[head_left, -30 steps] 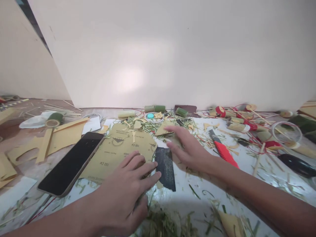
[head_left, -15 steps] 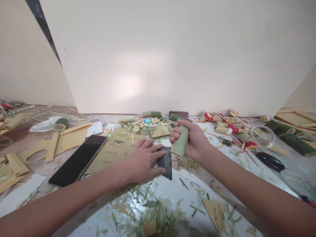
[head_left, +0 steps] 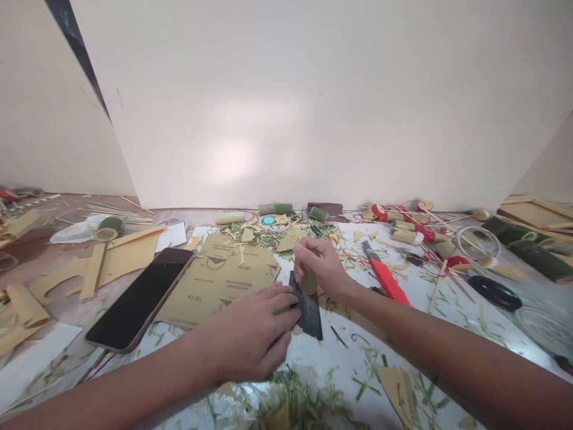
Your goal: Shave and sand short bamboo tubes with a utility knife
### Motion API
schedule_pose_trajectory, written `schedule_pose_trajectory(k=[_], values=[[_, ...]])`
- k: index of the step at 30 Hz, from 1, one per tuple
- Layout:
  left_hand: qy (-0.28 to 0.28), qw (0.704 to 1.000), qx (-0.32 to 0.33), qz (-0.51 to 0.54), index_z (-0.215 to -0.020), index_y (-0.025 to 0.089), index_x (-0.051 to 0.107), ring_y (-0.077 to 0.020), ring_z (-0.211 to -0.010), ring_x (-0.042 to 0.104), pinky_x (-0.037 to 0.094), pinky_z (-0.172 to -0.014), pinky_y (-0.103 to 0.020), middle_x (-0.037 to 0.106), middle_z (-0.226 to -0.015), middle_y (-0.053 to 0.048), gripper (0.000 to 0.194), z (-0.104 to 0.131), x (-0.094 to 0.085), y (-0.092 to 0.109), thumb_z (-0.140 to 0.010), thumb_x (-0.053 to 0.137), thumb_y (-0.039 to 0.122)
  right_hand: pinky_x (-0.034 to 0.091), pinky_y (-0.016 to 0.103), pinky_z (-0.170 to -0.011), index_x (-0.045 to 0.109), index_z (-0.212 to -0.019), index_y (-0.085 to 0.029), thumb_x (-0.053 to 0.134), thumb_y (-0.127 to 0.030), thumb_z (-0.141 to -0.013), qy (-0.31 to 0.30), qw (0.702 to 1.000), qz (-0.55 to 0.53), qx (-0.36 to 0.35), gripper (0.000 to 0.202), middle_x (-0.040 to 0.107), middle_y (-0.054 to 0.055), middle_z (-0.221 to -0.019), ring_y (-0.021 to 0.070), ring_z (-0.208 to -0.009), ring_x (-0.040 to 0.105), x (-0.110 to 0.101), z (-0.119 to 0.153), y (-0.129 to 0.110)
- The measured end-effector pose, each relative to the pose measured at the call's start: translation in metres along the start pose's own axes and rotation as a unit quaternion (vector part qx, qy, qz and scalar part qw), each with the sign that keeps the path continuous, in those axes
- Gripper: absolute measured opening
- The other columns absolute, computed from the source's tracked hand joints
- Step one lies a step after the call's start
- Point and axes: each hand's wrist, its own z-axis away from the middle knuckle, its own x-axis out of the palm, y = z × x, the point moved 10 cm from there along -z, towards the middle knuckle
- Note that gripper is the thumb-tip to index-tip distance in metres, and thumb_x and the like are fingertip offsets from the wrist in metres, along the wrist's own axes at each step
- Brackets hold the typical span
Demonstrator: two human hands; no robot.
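Observation:
A dark strip of sandpaper (head_left: pixel 308 313) lies on the white sheet at the centre. My left hand (head_left: pixel 257 328) rests palm down over its left edge, the fingers slightly bent and nothing gripped in them. Just above the strip, my right hand (head_left: pixel 320 266) is closed round a bamboo piece (head_left: pixel 308 283), whose lower end meets the dark surface; most of the piece is hidden by the fingers. Under and beyond my left hand lies a tan sandpaper sheet (head_left: pixel 197 292) with printed lettering.
A phone (head_left: pixel 141 298) lies at the left. To the right are a red-handled cutter (head_left: pixel 388 280), a black oval object (head_left: pixel 496 292) and a clear tape roll (head_left: pixel 478 243). Green shavings (head_left: pixel 290 394) cover the front. Short bamboo pieces (head_left: pixel 275 208) lie near the white board (head_left: pixel 304 107).
My right hand has turned and lowered the bamboo piece onto the dark strip, uncovering the red-handled cutter. My left hand has shifted slightly down and its fingers have drawn closer together.

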Motion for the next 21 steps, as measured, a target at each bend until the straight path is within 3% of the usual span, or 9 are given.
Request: schedule_pose_trajectory(k=[5,7,9,11,13,17,21], values=[[-0.041,0.999,0.020,0.020,-0.121,0.010,0.056,-0.0283,-0.119,0.053,0.042,-0.108,-0.042,0.058,-0.124,-0.016,0.039,-0.002,0.003,0.000,-0.083,0.045,0.018,0.044,0.028,-0.058,0.055,-0.068,-0.021,0.065,-0.043,-0.083,-0.026,0.998,0.057,0.028,0.028,0.061,-0.002,-0.057,0.0136,-0.055,0.055,-0.006,0.002,0.005],[-0.057,0.998,0.022,0.028,-0.125,0.011,0.053,-0.0279,-0.120,0.052,0.039,-0.111,-0.043,0.058,-0.124,-0.015,0.045,-0.002,0.004,-0.002,-0.081,0.046,0.017,0.043,0.028,-0.061,0.056,-0.072,-0.021,0.067,-0.039,-0.080,-0.044,0.987,0.148,0.040,0.023,0.062,-0.002,-0.065,0.0139,-0.061,0.055,-0.010,0.002,0.001],[-0.072,0.997,0.016,0.027,-0.125,0.013,0.053,-0.0277,-0.122,0.051,0.036,-0.113,-0.044,0.058,-0.123,-0.014,0.045,0.000,0.007,-0.004,-0.081,0.046,0.018,0.042,0.028,-0.065,0.058,-0.075,-0.021,0.067,-0.035,-0.078,-0.075,0.951,0.298,0.032,0.017,0.063,-0.001,-0.075,0.0153,-0.070,0.055,-0.013,0.002,-0.009],[-0.080,0.996,0.013,0.020,-0.128,0.015,0.053,-0.0278,-0.126,0.048,0.031,-0.116,-0.045,0.056,-0.127,-0.014,0.046,0.001,0.010,-0.006,-0.082,0.045,0.019,0.040,0.029,-0.065,0.057,-0.076,-0.021,0.066,-0.035,-0.077,-0.095,0.896,0.434,0.005,0.017,0.061,-0.001,-0.077,0.0165,-0.072,0.053,-0.015,0.002,-0.020],[-0.086,0.996,0.018,0.021,-0.132,0.014,0.051,-0.0274,-0.130,0.045,0.027,-0.118,-0.043,0.054,-0.131,-0.014,0.050,0.003,0.012,-0.007,-0.082,0.046,0.020,0.037,0.029,-0.060,0.054,-0.078,-0.022,0.066,-0.038,-0.076,-0.100,0.858,0.503,0.001,0.021,0.058,-0.002,-0.072,0.0163,-0.068,0.051,-0.018,0.004,-0.024],[-0.104,0.993,0.026,0.038,-0.134,0.012,0.049,-0.0252,-0.132,0.043,0.022,-0.121,-0.039,0.052,-0.136,-0.012,0.057,0.004,0.017,-0.007,-0.077,0.050,0.020,0.035,0.025,-0.051,0.049,-0.087,-0.024,0.070,-0.036,-0.072,-0.104,0.880,0.459,0.069,0.029,0.060,-0.005,-0.069,0.0147,-0.062,0.052,-0.021,0.008,-0.009],[-0.110,0.993,0.015,0.042,-0.137,0.014,0.047,-0.0265,-0.134,0.041,0.020,-0.122,-0.042,0.050,-0.141,-0.011,0.057,0.003,0.018,-0.011,-0.080,0.050,0.024,0.040,0.027,-0.056,0.053,-0.081,-0.022,0.068,-0.036,-0.075,-0.144,0.885,0.437,0.073,0.021,0.062,-0.003,-0.070,0.0151,-0.064,0.055,-0.012,0.010,0.000]])
